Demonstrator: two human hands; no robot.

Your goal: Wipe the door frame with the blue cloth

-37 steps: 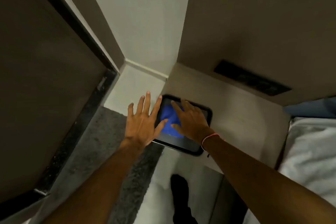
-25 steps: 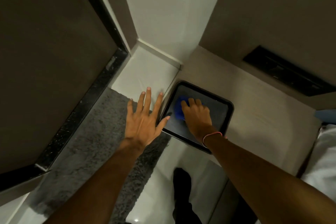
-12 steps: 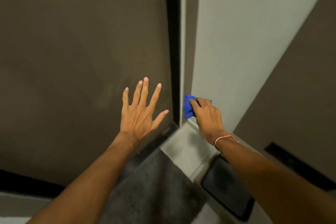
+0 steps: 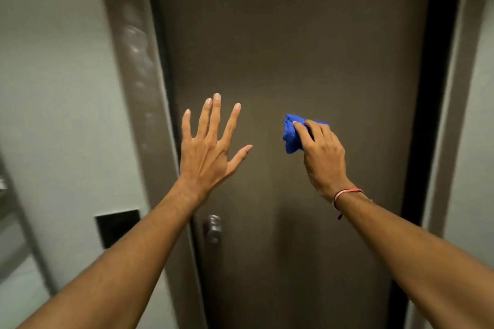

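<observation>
Cloth is sitting bunched, centre-right of frame, right hand fingers clamping it in front of the door panel. Left hand is hovering centre, fingers spread, gripping nothing. Door frame is running along the right edge; wiping well likely means flattening the cloth, pressing along the strip.

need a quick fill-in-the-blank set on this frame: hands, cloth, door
1. The blue cloth is bunched in the ____ hand.
2. The left hand is empty, with its fingers ____.
3. The door handle shows below the ____ forearm.
4. A thin pink band sits on the ____ wrist.

Missing words: right; spread; left; right
</observation>
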